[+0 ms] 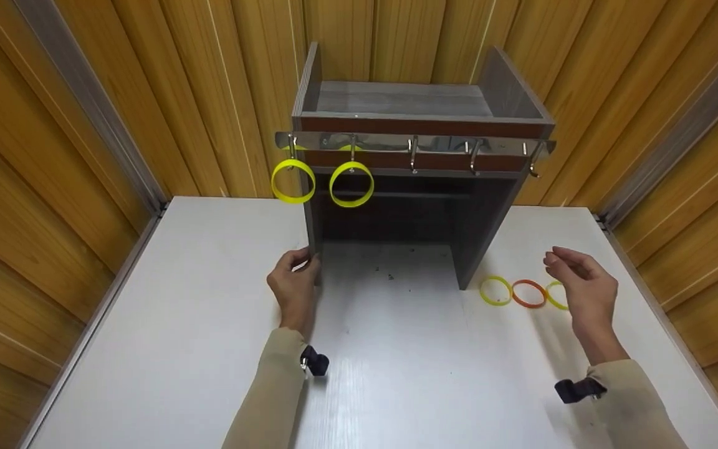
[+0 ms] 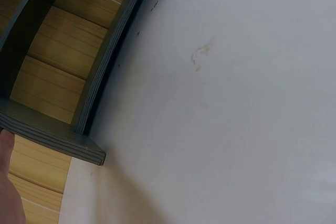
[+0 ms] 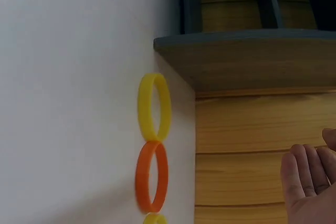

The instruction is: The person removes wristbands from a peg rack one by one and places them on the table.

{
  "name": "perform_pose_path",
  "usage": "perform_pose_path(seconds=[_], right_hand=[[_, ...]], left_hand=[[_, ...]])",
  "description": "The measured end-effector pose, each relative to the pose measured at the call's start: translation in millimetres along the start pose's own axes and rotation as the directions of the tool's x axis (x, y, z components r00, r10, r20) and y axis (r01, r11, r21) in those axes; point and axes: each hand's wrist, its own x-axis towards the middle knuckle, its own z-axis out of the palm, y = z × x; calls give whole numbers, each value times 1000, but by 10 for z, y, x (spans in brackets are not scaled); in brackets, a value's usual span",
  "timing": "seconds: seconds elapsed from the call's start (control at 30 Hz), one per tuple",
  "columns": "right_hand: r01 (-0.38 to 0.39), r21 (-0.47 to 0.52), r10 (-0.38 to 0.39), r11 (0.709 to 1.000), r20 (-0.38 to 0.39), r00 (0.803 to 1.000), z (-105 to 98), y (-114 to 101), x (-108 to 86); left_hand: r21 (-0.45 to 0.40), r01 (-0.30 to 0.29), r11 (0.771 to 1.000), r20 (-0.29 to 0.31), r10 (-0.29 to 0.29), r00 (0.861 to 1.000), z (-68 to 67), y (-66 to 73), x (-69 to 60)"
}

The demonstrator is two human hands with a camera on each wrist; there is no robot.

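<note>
My left hand (image 1: pixel 293 280) is at the front edge of the grey wooden shelf unit's left side panel (image 1: pixel 312 227), seeming to pinch it between thumb and fingers. In the left wrist view only one digit (image 2: pixel 5 150) shows, against that panel. My right hand (image 1: pixel 586 290) hovers, holding nothing, its fingers loosely bent; in the right wrist view several fingers (image 3: pixel 304 174) show. Below it on the table lie a yellow ring (image 1: pixel 496 304), an orange ring (image 1: pixel 528 305) and another yellow ring (image 1: pixel 556 304), partly hidden by the hand in the head view.
A metal hook rail (image 1: pixel 384 143) runs across the unit's front. One yellow ring (image 1: pixel 293 201) hangs on its leftmost hook, another yellow ring (image 1: pixel 351 204) on the second. The hooks to the right carry no rings. Wood-plank walls (image 1: pixel 222 93) enclose the white table (image 1: pixel 178 349).
</note>
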Motion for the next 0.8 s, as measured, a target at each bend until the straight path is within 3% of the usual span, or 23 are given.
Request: perform_pose_path(seconds=[0.17, 0.4, 0.8], right_hand=[[88, 32, -90, 996, 42, 995, 206, -175, -100], [225, 96, -235, 970, 100, 967, 513, -339, -204], [256, 47, -260, 966, 200, 945, 944, -526, -382]], left_hand=[[-12, -3, 1000, 0, 3, 1000, 6, -2, 2], [-7, 5, 1000, 11, -5, 1000, 3, 11, -5], [-10, 26, 1000, -1, -26, 1000, 5, 27, -9]])
